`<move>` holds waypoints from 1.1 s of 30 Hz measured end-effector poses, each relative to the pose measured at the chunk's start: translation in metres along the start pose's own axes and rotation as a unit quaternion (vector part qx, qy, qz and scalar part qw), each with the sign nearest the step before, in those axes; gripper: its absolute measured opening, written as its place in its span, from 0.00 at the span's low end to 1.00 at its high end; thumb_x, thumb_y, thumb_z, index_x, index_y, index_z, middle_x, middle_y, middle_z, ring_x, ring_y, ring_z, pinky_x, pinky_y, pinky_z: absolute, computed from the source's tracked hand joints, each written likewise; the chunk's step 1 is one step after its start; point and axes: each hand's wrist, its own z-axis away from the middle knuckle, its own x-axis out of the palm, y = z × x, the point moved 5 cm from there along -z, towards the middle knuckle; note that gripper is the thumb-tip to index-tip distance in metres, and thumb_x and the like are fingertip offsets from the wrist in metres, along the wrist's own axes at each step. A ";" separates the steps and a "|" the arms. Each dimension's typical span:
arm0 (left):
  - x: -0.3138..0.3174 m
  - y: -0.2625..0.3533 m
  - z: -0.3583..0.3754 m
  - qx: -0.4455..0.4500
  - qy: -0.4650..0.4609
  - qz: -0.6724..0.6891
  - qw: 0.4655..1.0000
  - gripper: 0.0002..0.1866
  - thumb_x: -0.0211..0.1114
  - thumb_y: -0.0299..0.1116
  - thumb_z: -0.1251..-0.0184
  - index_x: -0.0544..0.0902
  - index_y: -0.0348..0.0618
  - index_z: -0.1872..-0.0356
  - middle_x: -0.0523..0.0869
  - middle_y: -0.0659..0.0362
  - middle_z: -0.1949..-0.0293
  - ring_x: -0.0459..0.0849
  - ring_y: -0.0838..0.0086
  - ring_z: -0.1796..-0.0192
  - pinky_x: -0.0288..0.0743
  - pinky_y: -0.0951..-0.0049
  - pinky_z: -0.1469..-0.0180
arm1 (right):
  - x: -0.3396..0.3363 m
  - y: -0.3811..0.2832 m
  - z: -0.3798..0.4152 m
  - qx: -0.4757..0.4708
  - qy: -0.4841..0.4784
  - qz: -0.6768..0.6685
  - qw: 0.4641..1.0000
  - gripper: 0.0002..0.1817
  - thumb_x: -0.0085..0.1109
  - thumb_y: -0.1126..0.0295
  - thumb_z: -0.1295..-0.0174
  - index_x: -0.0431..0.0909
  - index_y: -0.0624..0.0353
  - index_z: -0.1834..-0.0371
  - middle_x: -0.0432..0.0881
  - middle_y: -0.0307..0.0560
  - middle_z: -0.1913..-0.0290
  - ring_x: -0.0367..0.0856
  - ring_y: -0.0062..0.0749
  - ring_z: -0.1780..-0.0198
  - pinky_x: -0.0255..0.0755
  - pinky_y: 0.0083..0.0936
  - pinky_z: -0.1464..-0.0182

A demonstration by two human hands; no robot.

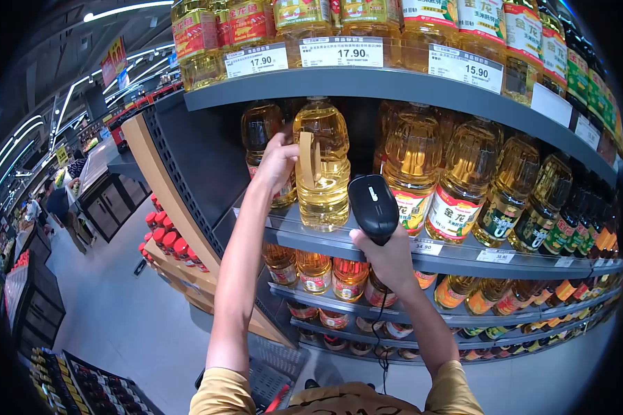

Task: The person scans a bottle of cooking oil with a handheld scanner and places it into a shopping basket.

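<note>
My left hand (pixel 280 164) is closed at the tan handle of a large clear bottle of golden cooking oil (pixel 331 183). The bottle is upright at the front of the middle shelf, its handle side turned toward me. Some of my left fingers are hidden behind the handle. My right hand (pixel 390 257) grips a black handheld barcode scanner (pixel 374 205), its head pointing up just right of that bottle. A dark cord hangs down from the scanner. Behind my left hand stands a darker oil bottle (pixel 262 131), partly covered.
More labelled oil bottles (pixel 457 183) line the middle shelf on the right. Above is a shelf edge with price tags (pixel 342 53); lower shelves hold smaller bottles (pixel 349 277). A wooden end panel (pixel 176 197) and red-lidded jars (pixel 169 235) stand left. A grey basket (pixel 270 380) sits below.
</note>
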 end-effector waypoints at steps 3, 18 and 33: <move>0.019 0.034 0.048 0.172 0.143 -0.139 0.965 0.17 0.64 0.25 0.35 0.76 0.32 0.46 0.82 0.54 0.54 0.80 0.73 0.51 0.75 0.70 0.44 | 0.001 -0.006 -0.011 0.023 0.007 -0.003 1.000 0.10 0.69 0.71 0.42 0.76 0.61 0.63 0.77 0.33 0.73 0.72 0.13 0.76 0.67 0.16 0.74; 0.047 0.014 0.041 0.063 -0.053 0.104 0.991 0.13 0.58 0.37 0.24 0.80 0.35 0.56 0.85 0.57 0.70 0.81 0.80 0.73 0.75 0.80 0.67 | 0.026 -0.031 -0.052 0.019 -0.026 -0.146 0.989 0.08 0.64 0.73 0.39 0.73 0.58 0.63 0.71 0.31 0.76 0.67 0.12 0.81 0.62 0.15 0.81; 0.049 0.011 0.027 0.088 -0.003 0.132 0.987 0.12 0.60 0.36 0.26 0.81 0.36 0.61 0.83 0.59 0.75 0.76 0.81 0.78 0.68 0.83 0.75 | 0.032 -0.013 -0.087 0.003 0.083 -0.020 0.996 0.20 0.68 0.65 0.45 0.76 0.62 0.52 0.84 0.46 0.62 0.82 0.32 0.58 0.73 0.31 0.52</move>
